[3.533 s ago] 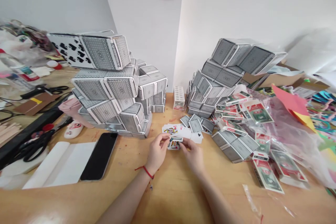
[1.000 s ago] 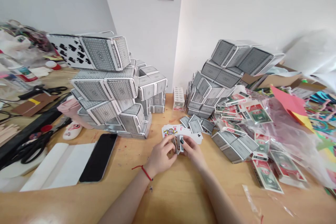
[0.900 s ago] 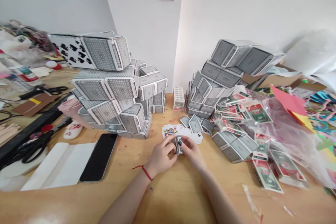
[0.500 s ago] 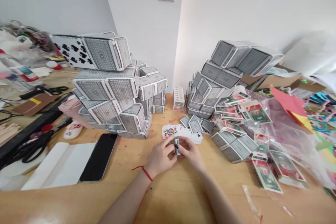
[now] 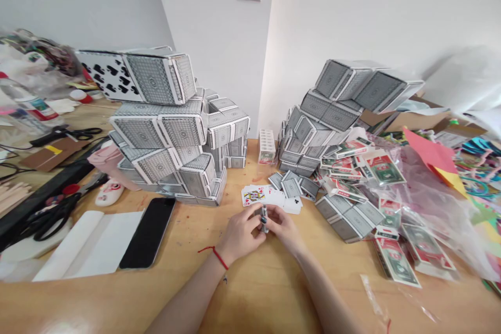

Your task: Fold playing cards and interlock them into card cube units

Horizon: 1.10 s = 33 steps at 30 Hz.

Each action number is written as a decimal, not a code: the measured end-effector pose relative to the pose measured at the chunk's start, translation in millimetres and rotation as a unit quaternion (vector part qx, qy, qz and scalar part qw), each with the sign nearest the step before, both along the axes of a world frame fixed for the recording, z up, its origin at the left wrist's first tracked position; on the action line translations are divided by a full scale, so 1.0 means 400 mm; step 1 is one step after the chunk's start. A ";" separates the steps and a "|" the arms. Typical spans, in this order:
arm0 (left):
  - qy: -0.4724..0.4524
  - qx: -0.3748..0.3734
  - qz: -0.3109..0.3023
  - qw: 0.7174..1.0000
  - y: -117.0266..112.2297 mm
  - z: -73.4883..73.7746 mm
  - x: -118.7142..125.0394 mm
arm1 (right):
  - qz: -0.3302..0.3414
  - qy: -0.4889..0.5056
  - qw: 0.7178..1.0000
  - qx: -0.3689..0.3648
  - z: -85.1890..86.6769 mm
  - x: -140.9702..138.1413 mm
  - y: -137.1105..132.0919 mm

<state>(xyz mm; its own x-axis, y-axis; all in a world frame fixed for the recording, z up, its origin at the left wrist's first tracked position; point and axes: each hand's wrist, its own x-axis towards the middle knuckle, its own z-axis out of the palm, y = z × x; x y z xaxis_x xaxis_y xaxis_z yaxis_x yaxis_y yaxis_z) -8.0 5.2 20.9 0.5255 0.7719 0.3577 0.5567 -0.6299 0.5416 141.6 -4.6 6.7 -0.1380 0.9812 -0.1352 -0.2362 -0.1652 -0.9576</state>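
**Q:** Entry opens at the far left. What lies on the wooden surface?

**A:** Black-handled scissors lie near the edge. Next comes a white sheet, then a black phone, flat and just beside it.

**Q:** And behind those?

**A:** A leaning tower of grey-patterned card boxes, stacked on their sides. One face at the top left shows black clubs.

**Q:** Record the hands.

**A:** Both are closed and gripping. The left hand, with a red string around its wrist, curls against one side of a thin stack of cards. The right hand closes on the other side. The stack stands on edge between them, near the middle of the surface. Whether its lower edge touches the wood, I cannot tell.

**Q:** What lies just past the hands?

**A:** A loose spread of playing cards, lying face up, with a few small grey packs to its right.

**Q:** Continue rightward.

**A:** A second grey stack rises against the wall. In front of it and further right sit red-and-green packs printed like banknotes, partly over a clear plastic bag. Red and yellow paper lies at the far right.
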 end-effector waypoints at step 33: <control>-0.212 -0.235 -0.040 0.948 0.003 0.030 -0.006 | -0.146 -0.041 0.986 0.072 0.007 -0.009 -0.010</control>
